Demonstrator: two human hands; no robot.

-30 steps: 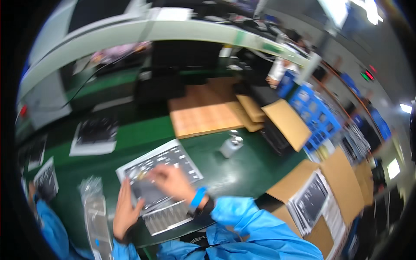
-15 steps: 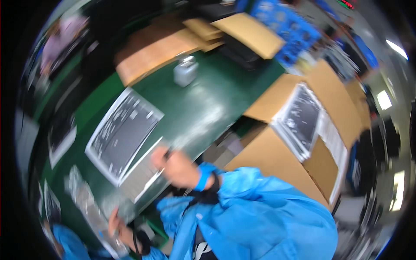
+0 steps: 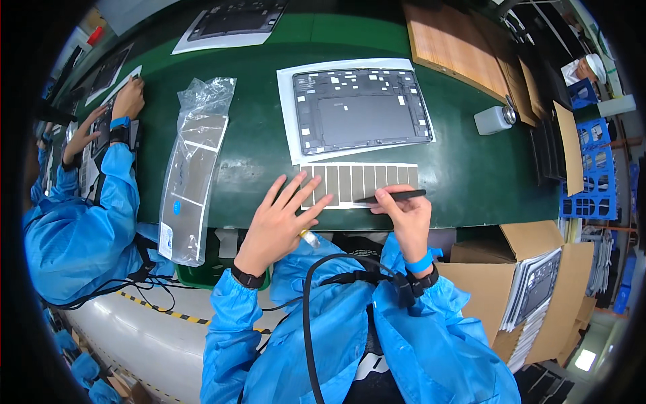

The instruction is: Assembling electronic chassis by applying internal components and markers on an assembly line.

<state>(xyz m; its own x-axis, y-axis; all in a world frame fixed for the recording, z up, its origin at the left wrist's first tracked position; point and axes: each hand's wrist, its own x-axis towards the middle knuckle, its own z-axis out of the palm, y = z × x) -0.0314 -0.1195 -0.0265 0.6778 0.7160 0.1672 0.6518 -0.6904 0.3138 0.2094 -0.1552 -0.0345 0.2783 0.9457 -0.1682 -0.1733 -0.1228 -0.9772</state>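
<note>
A white-backed sheet of grey adhesive strips [image 3: 344, 176] lies along the near edge of the green table. My left hand [image 3: 272, 225] rests with spread fingers on the sheet's left end. In my right hand [image 3: 406, 217] is a pair of black tweezers [image 3: 404, 196], pinched between thumb and fingers, with the tip at the lower edge of the strips. Just beyond the sheet lies a dark tablet back cover [image 3: 367, 111] on white foam [image 3: 288, 101], dotted with small white pieces.
Left of the sheet lies a clear plastic bag [image 3: 192, 182] of grey strips. A white dispenser bottle [image 3: 494, 120] and a wooden board [image 3: 457, 50] are at the right. An open carton [image 3: 562, 283] holds foam-wrapped covers. A co-worker in blue [image 3: 87, 222] works at the left.
My view has swung to the right and steadied. My left hand has come onto the sheet, and my right hand now holds the tweezers low at the strips.
</note>
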